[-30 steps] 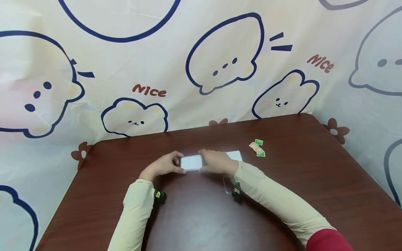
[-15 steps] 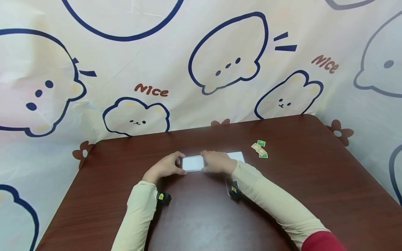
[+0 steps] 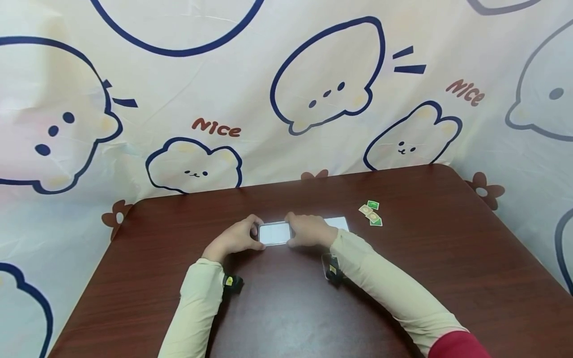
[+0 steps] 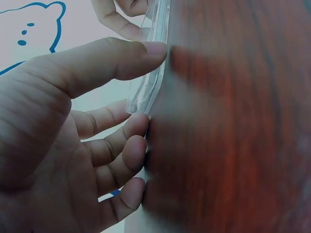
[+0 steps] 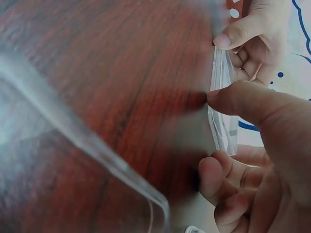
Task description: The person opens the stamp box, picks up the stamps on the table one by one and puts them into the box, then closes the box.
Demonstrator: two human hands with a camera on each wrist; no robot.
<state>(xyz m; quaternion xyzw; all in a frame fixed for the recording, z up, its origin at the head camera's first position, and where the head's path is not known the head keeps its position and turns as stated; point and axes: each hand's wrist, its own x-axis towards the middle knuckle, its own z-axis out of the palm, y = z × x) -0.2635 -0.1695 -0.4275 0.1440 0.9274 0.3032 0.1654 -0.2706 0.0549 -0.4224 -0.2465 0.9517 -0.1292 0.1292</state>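
Note:
A small clear plastic case [image 3: 275, 233] with a white face lies low over the table, between my two hands. At its left end, the thumb and fingers of my left hand [image 3: 236, 237] pinch it. My right hand [image 3: 311, 231] pinches the opposite end, thumb on the near edge. From the side, the left wrist view shows the case's clear rim [image 4: 156, 73] close to the tabletop, with the left thumb across it. In the right wrist view the layered clear edges of the case [image 5: 221, 126] show between both hands. What lies inside cannot be made out.
Behind my right hand a flat white rectangular piece [image 3: 336, 223] is partly hidden. A clear plastic piece [image 3: 325, 267] lies under my right wrist, its edge [image 5: 92, 143] close to that camera. Several small green and tan cards [image 3: 371, 214] lie at the right on the brown table [image 3: 277, 303].
The head view has shifted slightly. My right forearm has moved a little to the left over the clear plastic piece. Both hands keep hold of the case, which has barely moved.

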